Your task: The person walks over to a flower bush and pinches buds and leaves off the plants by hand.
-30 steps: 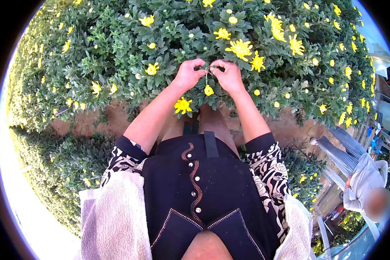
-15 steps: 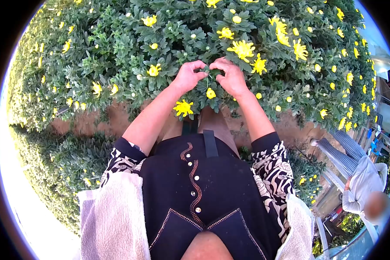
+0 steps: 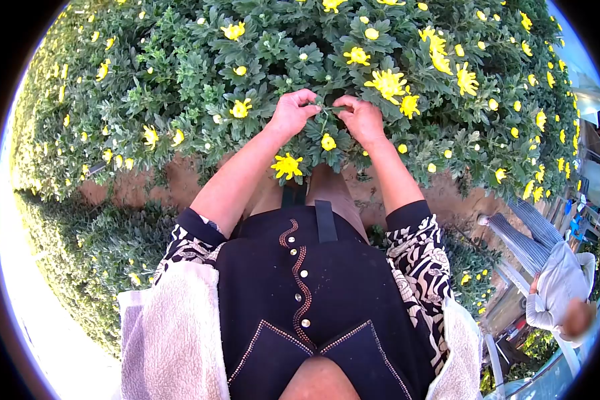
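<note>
My left hand point(image 3: 292, 115) is closed in a pinch on a thin chrysanthemum stem point(image 3: 324, 124) near its tip, in the middle of the plants. Facing it, my right hand point(image 3: 363, 121) pinches a small green shoot point(image 3: 339, 109) between thumb and forefinger. A short gap separates the two sets of fingertips. Just below them hangs a half-open yellow bud point(image 3: 328, 142), and lower left of that an open yellow chrysanthemum point(image 3: 287, 167). To the right of my right hand another yellow bloom point(image 3: 410, 105) stands among dark leaves.
A dense bed of chrysanthemum plants point(image 3: 167, 80) spreads ahead and to both sides. Bare soil point(image 3: 147, 187) runs between this row and the plants point(image 3: 113, 240) behind. At the right a person point(image 3: 563, 280) in a light top stands near posts and clutter.
My right hand has moved slightly right and down, away from my left, with the green shoot now stretched out from its fingertips. My left hand stays almost in place.
</note>
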Tool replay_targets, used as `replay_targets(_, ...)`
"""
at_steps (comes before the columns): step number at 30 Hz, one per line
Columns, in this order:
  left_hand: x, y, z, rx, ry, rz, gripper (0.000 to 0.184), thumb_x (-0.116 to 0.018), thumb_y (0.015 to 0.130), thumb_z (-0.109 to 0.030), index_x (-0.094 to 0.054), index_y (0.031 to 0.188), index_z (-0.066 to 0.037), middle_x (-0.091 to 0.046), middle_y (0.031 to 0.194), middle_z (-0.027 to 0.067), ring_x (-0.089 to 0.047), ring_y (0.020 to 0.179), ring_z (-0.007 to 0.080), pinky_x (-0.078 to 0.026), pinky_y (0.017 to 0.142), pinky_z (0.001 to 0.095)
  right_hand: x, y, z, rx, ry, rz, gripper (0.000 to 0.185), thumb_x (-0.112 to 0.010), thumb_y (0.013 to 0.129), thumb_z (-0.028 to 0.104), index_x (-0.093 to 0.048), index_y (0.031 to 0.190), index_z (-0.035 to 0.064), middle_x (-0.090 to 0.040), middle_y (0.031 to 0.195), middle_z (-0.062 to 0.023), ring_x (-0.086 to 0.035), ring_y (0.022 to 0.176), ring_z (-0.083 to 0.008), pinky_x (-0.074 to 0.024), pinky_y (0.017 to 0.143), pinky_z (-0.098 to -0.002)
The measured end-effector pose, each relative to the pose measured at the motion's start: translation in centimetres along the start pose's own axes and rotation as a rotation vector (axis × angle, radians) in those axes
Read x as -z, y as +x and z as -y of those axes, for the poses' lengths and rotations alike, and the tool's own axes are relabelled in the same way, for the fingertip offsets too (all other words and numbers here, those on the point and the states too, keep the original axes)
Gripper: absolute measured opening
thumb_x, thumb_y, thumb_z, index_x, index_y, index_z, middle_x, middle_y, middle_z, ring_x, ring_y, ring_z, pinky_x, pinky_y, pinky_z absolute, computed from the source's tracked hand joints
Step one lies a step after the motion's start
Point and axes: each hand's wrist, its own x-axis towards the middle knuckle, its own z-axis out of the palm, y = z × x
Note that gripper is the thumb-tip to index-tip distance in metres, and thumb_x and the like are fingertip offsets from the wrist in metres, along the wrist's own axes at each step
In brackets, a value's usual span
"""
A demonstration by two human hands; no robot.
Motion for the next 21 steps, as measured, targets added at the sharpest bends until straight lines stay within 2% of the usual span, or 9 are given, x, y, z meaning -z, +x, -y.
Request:
replay_targets(5,-0.2,0.5,0.2,0.033,-0.085,-0.021,0.011,-0.066,0.086,0.001,-0.065,0.093,-0.007,-0.068,0.087,-0.0028,-0.060,0.075,0.0061,-0.048,0.068,0.0229,-0.8,1.5,-0.6,-0.039,-0.162,-0.078,0.023,-0.063,0.079,0.019,-0.069,0.101,0.0158,-0.071,0.092,-0.0134,-0.067,0.088,-0.0342,-0.0528,0.078,-0.0430)
replay_targets(7,-0.5,0.2,-0.6,0.057,-0.099,-0.039,0.012,-0.066,0.086,0.001,-0.065,0.094,-0.008,-0.068,0.087,-0.0020,-0.061,0.076,0.0069,-0.049,0.068,0.0238,-1.3,1.7,-0.9,-0.081,-0.391,-0.220,0.023,-0.063,0.077,0.017,-0.069,0.099,0.0137,-0.071,0.092,-0.0140,-0.067,0.089,-0.0340,-0.0526,0.079,-0.0434)
replay_targets(8,-0.6,0.2,-1.0,0.085,-0.130,-0.104,0.011,-0.066,0.086,0.001,-0.065,0.094,-0.008,-0.068,0.087,-0.0010,-0.061,0.076,0.0077,-0.050,0.067,0.0246,-1.5,1.4,-1.2,-0.027,-0.333,-0.324,0.022,-0.067,0.075,0.018,-0.068,0.097,0.0115,-0.071,0.092,-0.0138,-0.067,0.088,-0.0332,-0.0527,0.078,-0.0433)
replay_targets(9,-0.7,0.3,-1.4,0.113,-0.163,-0.172,0.011,-0.066,0.087,0.000,-0.064,0.094,-0.007,-0.068,0.086,0.0000,-0.062,0.077,0.0086,-0.051,0.067,0.0255,-1.2,1.1,-0.5,-0.026,-0.334,-0.321,0.022,-0.067,0.075,0.018,-0.068,0.097,0.0115,-0.071,0.092,-0.0138,-0.067,0.088,-0.0332,-0.0527,0.078,-0.0433)
replay_targets(11,-0.8,0.4,-1.6,0.124,-0.208,-0.167,0.010,-0.066,0.086,0.000,-0.064,0.093,-0.007,-0.068,0.086,0.0008,-0.063,0.077,0.0094,-0.052,0.066,0.0260,0.1,0.0,1.4,-0.082,-0.079,-0.221,0.026,-0.071,0.073,0.022,-0.067,0.095,0.0091,-0.071,0.091,-0.0131,-0.068,0.087,-0.0313,-0.0530,0.078,-0.0418)
replay_targets(13,-1.1,1.0,-1.6,0.128,-0.254,-0.159,0.009,-0.066,0.086,-0.001,-0.063,0.092,-0.007,-0.068,0.085,0.0016,-0.063,0.076,0.0102,-0.052,0.065,0.0266,0.9,-0.6,2.8,-0.139,0.066,0.004,0.043,-0.077,0.069,0.035,-0.066,0.101,0.0082,-0.072,0.093,-0.0113,-0.069,0.091,-0.0288,-0.0522,0.082,-0.0402)
replay_targets(16,-2.1,1.2,-1.9,0.141,-0.265,-0.152,0.010,-0.066,0.083,0.004,-0.063,0.086,-0.005,-0.065,0.077,0.0009,-0.060,0.067,0.0094,-0.050,0.058,0.0261,-0.1,-0.8,3.7,-0.169,-0.141,-0.069,0.052,-0.073,0.073,0.049,-0.067,0.104,0.0077,-0.071,0.097,-0.0145,-0.068,0.095,-0.0322,-0.0513,0.085,-0.0424)
replay_targets(19,-2.0,1.5,-1.5,0.100,-0.152,-0.122,0.007,-0.065,0.086,-0.001,-0.062,0.086,-0.008,-0.065,0.079,0.0002,-0.060,0.068,0.0089,-0.048,0.058,0.0242,-0.2,-0.4,3.6,-0.200,-0.077,-0.083,0.050,-0.072,0.074,0.048,-0.068,0.107,0.0098,-0.071,0.097,-0.0129,-0.068,0.093,-0.0306,-0.0515,0.084,-0.0411)
replay_targets(21,-1.9,1.5,-1.1,0.079,-0.116,-0.129,0.007,-0.066,0.086,-0.001,-0.062,0.086,-0.008,-0.065,0.078,-0.0010,-0.058,0.066,0.0077,-0.046,0.057,0.0233,-0.5,-0.4,2.4,-0.224,0.017,-0.072,0.041,-0.071,0.077,0.041,-0.069,0.107,0.0122,-0.071,0.098,-0.0110,-0.068,0.090,-0.0291,-0.0520,0.082,-0.0395)
